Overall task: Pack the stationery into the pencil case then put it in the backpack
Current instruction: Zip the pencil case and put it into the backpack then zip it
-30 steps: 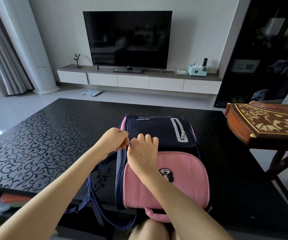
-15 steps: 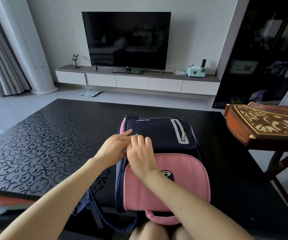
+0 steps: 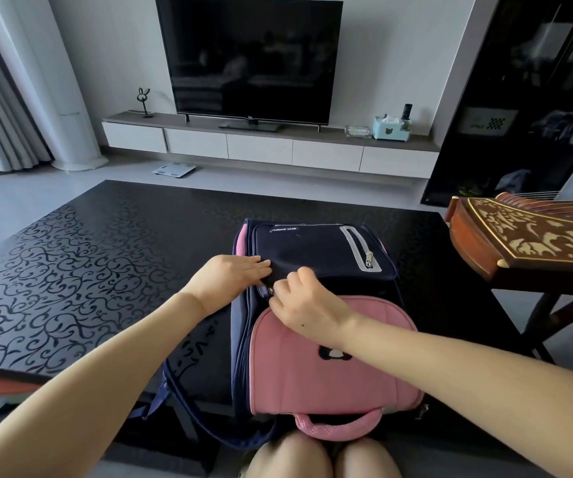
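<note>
Backpack (image 3: 329,357) lies on the black patterned table (image 3: 71,270), facing the television (image 3: 248,56). Your left hand (image 3: 226,277) presses flat on it as before, while your right hand (image 3: 307,305), now curled, pinches the zipper pull (image 3: 270,291).

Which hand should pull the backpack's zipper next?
The right hand: its curled fingers seem to pinch the zipper pull. The left hand lies flat on the backpack, steadying it.
</note>
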The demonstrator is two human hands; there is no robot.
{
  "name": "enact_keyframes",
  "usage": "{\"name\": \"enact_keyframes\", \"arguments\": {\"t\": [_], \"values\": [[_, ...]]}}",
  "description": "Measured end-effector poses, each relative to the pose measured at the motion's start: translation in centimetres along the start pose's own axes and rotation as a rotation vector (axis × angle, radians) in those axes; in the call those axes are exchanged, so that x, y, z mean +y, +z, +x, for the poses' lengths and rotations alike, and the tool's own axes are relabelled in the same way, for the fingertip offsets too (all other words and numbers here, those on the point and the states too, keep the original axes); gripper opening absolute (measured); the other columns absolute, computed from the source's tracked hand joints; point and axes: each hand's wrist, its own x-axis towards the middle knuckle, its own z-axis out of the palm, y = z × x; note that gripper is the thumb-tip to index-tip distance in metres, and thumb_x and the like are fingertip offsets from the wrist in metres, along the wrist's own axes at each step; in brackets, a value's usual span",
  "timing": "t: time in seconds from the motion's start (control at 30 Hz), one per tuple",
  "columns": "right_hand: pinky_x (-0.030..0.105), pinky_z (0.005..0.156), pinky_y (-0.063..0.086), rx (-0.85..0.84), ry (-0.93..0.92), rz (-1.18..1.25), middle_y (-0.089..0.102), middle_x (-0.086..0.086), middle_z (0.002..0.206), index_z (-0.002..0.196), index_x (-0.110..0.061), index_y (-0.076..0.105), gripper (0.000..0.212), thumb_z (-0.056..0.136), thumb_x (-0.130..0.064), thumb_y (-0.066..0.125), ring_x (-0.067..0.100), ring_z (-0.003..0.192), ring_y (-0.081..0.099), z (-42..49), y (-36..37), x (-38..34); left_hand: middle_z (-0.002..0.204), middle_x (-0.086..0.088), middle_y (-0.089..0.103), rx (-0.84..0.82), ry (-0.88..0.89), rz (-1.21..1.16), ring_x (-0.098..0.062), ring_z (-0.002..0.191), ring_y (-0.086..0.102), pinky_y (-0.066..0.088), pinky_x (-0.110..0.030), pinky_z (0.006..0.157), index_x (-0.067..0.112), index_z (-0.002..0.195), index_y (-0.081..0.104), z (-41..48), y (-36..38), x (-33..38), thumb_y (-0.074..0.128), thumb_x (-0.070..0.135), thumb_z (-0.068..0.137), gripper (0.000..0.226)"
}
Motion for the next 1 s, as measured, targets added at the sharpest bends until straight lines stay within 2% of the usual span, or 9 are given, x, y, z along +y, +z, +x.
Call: {"name": "enact_keyframes", "arguments": {"t": [0.07, 0.17, 0.2, 0.33, 0.4, 0.53, 0.73, 0.87, 1.0], "values": [[0.017, 0.044, 0.034, -0.007, 0.181, 0.114, 0.053, -0.007, 0.047, 0.061, -0.021, 0.061, 0.053, 0.088, 0.001, 0.021, 0.010, 0.037, 0.045, 0.1, -0.1, -0.6, 0.099, -0.008, 0.074, -0.006, -0.011, 0.003, -0.027, 0.090, 0.070, 0.060, -0.042, 0.069, 0.002, 0.097, 0.072, -0.1, 0.1, 0.0, 0.081, -0.016, 0.049, 0.052], [0.013, 0.038, 0.029, -0.098, 0.346, 0.396, 0.052, -0.006, 0.037, 0.058, -0.015, 0.065, 0.005, 0.056, -0.018, 0.069, 0.009, 0.030, 0.050, 0.8, -1.0, -2.1, 0.099, -0.009, 0.074, 0.008, -0.010, 0.012, -0.030, 0.089, 0.070, 0.060, -0.044, 0.067, 0.000, 0.097, 0.072, -0.3, 0.1, 0.0, 0.081, -0.014, 0.053, 0.047], [0.013, 0.037, 0.029, -0.149, 0.435, 0.522, 0.053, -0.005, 0.037, 0.058, -0.015, 0.064, 0.017, 0.046, -0.018, 0.075, 0.011, 0.031, 0.052, 1.0, -1.2, -2.9, 0.098, -0.010, 0.074, 0.012, -0.013, 0.006, -0.031, 0.088, 0.070, 0.060, -0.045, 0.065, 0.000, 0.096, 0.072, -0.3, 0.1, 0.1, 0.081, -0.013, 0.054, 0.045], [0.026, 0.045, 0.032, -0.147, 0.933, 1.018, 0.064, 0.010, 0.057, 0.075, -0.007, 0.061, 0.007, 0.070, -0.010, 0.063, 0.031, 0.049, 0.061, 2.2, -2.2, -4.2, 0.097, -0.015, 0.073, 0.038, -0.021, -0.023, -0.037, 0.088, 0.069, 0.059, -0.050, 0.064, -0.003, 0.096, 0.071, -0.3, 0.1, 0.3, 0.078, -0.013, 0.059, 0.039], [0.027, 0.045, 0.034, -0.108, 0.969, 1.012, 0.064, 0.011, 0.059, 0.076, -0.007, 0.061, 0.004, 0.073, -0.009, 0.062, 0.031, 0.050, 0.060, 2.8, -2.3, -4.6, 0.096, -0.016, 0.073, 0.056, -0.031, -0.023, -0.036, 0.088, 0.069, 0.059, -0.050, 0.066, -0.004, 0.095, 0.071, -0.3, -0.1, 0.7, 0.078, -0.011, 0.061, 0.036], [0.020, 0.036, 0.035, -0.109, 0.797, 0.789, 0.054, 0.000, 0.046, 0.054, -0.014, 0.057, 0.024, 0.056, -0.012, 0.081, 0.018, 0.035, 0.052, 2.3, -2.6, -4.4, 0.086, -0.016, 0.074, 0.073, -0.012, 0.018, -0.029, 0.078, 0.072, 0.060, -0.040, 0.061, -0.003, 0.087, 0.072, -0.6, -0.3, 1.3, 0.081, -0.011, 0.055, 0.034], [0.021, 0.041, 0.027, 0.087, 0.773, 0.806, 0.045, 0.000, 0.043, 0.049, -0.013, 0.046, 0.034, 0.072, -0.010, 0.071, 0.017, 0.034, 0.041, -3.0, -0.7, -3.9, 0.085, -0.011, 0.072, 0.076, 0.033, 0.022, -0.024, 0.073, 0.071, 0.059, -0.033, 0.058, -0.001, 0.087, 0.071, -0.8, 0.2, 0.8, 0.070, -0.023, 0.053, 0.041], [0.022, 0.038, 0.025, 0.075, 0.933, 0.800, 0.047, 0.003, 0.044, 0.049, -0.011, 0.044, 0.030, 0.073, -0.011, 0.062, 0.022, 0.034, 0.043, -6.8, 2.3, -1.2, 0.087, -0.010, 0.074, 0.083, 0.038, 0.012, -0.023, 0.076, 0.072, 0.060, -0.033, 0.059, 0.000, 0.087, 0.072, -1.3, 0.6, 0.1, 0.073, -0.025, 0.043, 0.050], [0.028, 0.045, 0.036, -0.147, 1.124, 0.733, 0.062, 0.008, 0.060, 0.065, -0.010, 0.059, 0.024, 0.086, -0.022, 0.061, 0.032, 0.053, 0.060, -13.3, 7.2, 3.0, 0.091, -0.011, 0.074, 0.101, 0.047, 0.035, -0.023, 0.082, 0.072, 0.060, -0.036, 0.065, -0.001, 0.088, 0.072, -2.2, 1.7, -0.3, 0.068, -0.027, 0.044, 0.052]]}}
